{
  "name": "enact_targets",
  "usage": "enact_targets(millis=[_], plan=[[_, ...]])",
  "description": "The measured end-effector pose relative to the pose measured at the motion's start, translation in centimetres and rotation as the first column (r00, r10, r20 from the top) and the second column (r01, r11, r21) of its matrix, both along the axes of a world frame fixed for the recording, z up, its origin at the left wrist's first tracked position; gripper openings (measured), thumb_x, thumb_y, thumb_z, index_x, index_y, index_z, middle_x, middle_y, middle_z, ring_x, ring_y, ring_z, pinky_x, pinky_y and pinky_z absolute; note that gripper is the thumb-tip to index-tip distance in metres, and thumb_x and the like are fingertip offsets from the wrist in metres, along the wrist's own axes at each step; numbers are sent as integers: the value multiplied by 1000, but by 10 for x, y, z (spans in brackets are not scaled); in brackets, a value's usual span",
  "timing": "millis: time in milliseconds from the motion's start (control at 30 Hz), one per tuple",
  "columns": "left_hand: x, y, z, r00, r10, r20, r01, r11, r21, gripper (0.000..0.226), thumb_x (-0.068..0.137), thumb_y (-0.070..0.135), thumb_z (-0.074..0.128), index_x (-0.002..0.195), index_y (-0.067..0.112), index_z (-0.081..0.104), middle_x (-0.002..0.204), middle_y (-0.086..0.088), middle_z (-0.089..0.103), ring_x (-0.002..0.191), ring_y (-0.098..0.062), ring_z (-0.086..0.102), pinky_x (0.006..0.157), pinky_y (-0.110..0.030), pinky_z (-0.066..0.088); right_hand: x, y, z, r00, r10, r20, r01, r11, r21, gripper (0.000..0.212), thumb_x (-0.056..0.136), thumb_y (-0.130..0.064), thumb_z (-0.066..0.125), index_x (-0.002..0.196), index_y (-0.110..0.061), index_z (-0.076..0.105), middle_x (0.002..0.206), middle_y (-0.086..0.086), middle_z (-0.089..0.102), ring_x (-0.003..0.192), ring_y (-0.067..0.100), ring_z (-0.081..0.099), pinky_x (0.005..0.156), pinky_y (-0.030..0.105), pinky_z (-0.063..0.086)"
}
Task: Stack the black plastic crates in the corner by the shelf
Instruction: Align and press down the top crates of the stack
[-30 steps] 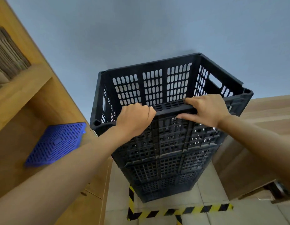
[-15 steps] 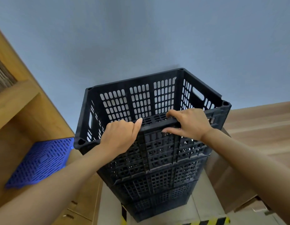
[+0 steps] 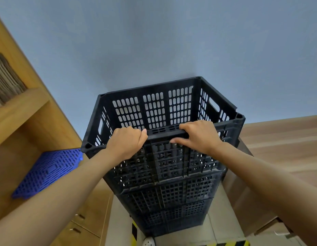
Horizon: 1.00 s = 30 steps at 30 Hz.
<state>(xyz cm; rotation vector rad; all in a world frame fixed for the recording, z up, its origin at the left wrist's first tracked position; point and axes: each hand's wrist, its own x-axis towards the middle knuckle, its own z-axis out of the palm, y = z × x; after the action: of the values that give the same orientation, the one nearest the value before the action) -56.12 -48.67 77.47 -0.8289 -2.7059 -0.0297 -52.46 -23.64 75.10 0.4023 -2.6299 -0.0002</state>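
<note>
Crates (image 3: 164, 183) stacked against grey wall (image 3: 154, 41) beside wooden shelf (image 3: 21, 110)

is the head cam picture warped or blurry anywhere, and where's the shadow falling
Head view: wide-angle warp tilts the wooden shelf and splays the crate stack outward toward the top. Focus is fairly sharp on the left hand, right hand and top crate. Light is soft and even, no glare; a faint shadow falls on the grey wall above the crate.

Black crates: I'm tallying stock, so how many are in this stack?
4, as far as I can tell: the top crate, gripped by the left hand and right hand, and three tiers nested below it. More could be hidden inside.
</note>
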Motion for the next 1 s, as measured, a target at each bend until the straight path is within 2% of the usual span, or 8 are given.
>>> enact_targets(millis=[167,267,367,433,500,567,633,1000], plan=[[-27,0,1,997,11,71,-14,999,35,56,103,32,29,51,15,34,44,2,33,40,-20,38,53,-34,45,-5,-3,4,996,-55,63,55,998,3,53,85,-74,39,82,-24,58,69,-11,60,61,11,59,57,31,53],[-48,2,1,997,36,70,-39,999,34,56,103,34,26,53,13,36,46,-1,39,44,-26,48,54,-34,43,-11,-4,2,996,-67,63,66,998,14,46,89,-66,43,86,-21,54,74,-8,61,63,14,58,54,29,46],[-62,9,0,994,79,76,-81,997,17,48,102,30,23,61,11,38,50,0,36,44,-22,41,51,-31,34,-18,-2,-1,996,-81,37,80,996,37,41,89,-61,49,94,-20,53,80,-7,63,66,17,60,52,29,38],[-65,14,3,982,100,162,-98,995,-22,33,97,17,42,66,12,32,49,3,25,41,-19,33,43,-28,25,-25,2,-1,996,-88,22,87,995,38,41,89,-59,51,98,-19,54,82,-5,64,67,19,62,53,29,37],[-73,13,-1,978,124,165,-121,992,-29,41,95,11,51,61,14,27,47,4,22,38,-22,35,38,-28,27,-29,6,-2,997,-79,13,78,995,57,40,90,-59,50,99,-20,53,81,-6,64,65,18,61,52,28,36],[-74,15,-1,987,123,104,-126,992,23,47,102,25,29,56,13,30,47,1,32,41,-24,41,43,-32,33,-32,9,-3,999,-49,-11,50,995,84,40,90,-59,49,97,-20,53,75,-7,63,59,16,59,47,27,34],[-78,16,-8,996,84,3,-84,994,65,55,99,36,11,56,12,37,47,1,36,41,-19,38,45,-29,23,-34,11,-4,999,-31,-34,34,994,104,39,89,-60,50,94,-21,54,70,-8,62,54,14,57,43,25,30],[-92,35,-8,991,-120,-54,123,990,65,76,89,74,6,60,20,51,51,4,51,47,-9,50,50,-27,42,-59,43,0,997,29,-68,-21,994,104,42,89,-65,42,90,-25,54,68,-11,60,51,10,55,41,17,17]])
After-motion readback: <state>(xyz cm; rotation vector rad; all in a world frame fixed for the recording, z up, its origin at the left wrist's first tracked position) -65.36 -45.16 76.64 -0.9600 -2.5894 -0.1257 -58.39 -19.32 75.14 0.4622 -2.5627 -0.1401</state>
